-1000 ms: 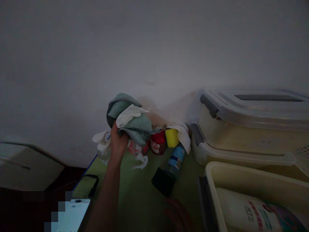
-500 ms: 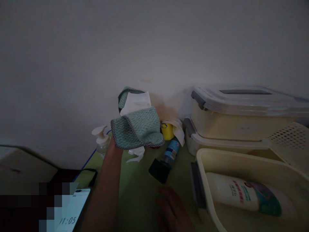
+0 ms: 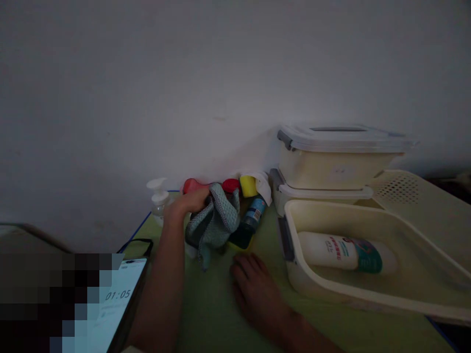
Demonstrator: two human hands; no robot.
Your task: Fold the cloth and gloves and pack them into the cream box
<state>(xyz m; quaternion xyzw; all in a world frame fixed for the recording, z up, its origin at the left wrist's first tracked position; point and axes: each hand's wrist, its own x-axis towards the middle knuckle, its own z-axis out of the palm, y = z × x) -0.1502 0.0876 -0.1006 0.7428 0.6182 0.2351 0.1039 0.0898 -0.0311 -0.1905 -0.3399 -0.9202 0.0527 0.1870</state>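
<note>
My left hand [image 3: 196,198] grips a grey-green cleaning cloth [image 3: 222,215] with a dark checked edge, which hangs in folds just over the table. Behind that hand lie a red object [image 3: 189,185] and a second red piece [image 3: 231,185]. My right hand [image 3: 257,289] rests on the green table top [image 3: 206,304], its fingers lying forward, and holds nothing. Close to those fingertips is a dark sponge [image 3: 241,239] with a yellow-green edge. Beside the sponge lies a clear bottle [image 3: 254,213] with a blue label.
A yellow item [image 3: 248,186] and a white cloth [image 3: 263,189] lie by the wall. At left stand a pump bottle [image 3: 159,198] and a lit phone [image 3: 121,299]. An open cream bin [image 3: 331,208] holds a white bottle [image 3: 327,249]; lidded boxes [image 3: 331,169] are stacked behind.
The cloth has come down from near the wall and now hangs bunched; the white piece seen in its folds is out of sight. My right hand has moved forward. The view has shifted.
</note>
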